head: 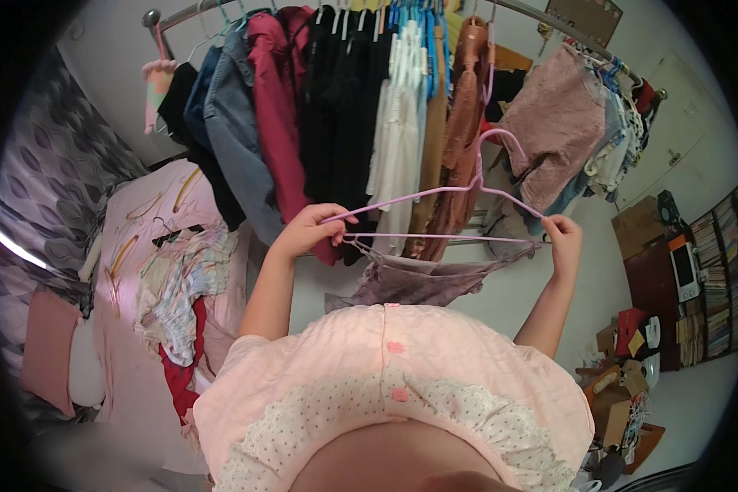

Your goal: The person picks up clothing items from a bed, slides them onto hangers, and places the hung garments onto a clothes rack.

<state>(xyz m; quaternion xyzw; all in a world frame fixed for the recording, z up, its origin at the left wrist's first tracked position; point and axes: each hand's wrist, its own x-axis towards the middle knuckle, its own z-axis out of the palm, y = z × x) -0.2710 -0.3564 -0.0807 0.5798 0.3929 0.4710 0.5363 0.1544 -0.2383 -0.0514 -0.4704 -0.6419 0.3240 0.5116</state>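
A pink clothes hanger (430,192) is held up between my two hands in front of my chest, its hook at the top. My left hand (315,229) grips its left end, and my right hand (560,237) pinches its right end. From the hanger's lower bar hangs a thin greyish-purple strappy garment (418,281), with its straps near the two ends. The lower part of the garment is hidden behind my chest.
Ahead stands a metal clothes rack (190,13) full of hanging garments, among them a blue denim jacket (237,117). At the left, a bed (114,344) holds piled clothes (184,289) and loose hangers (186,189). Shelves (716,277), boxes and a small chair stand at the right.
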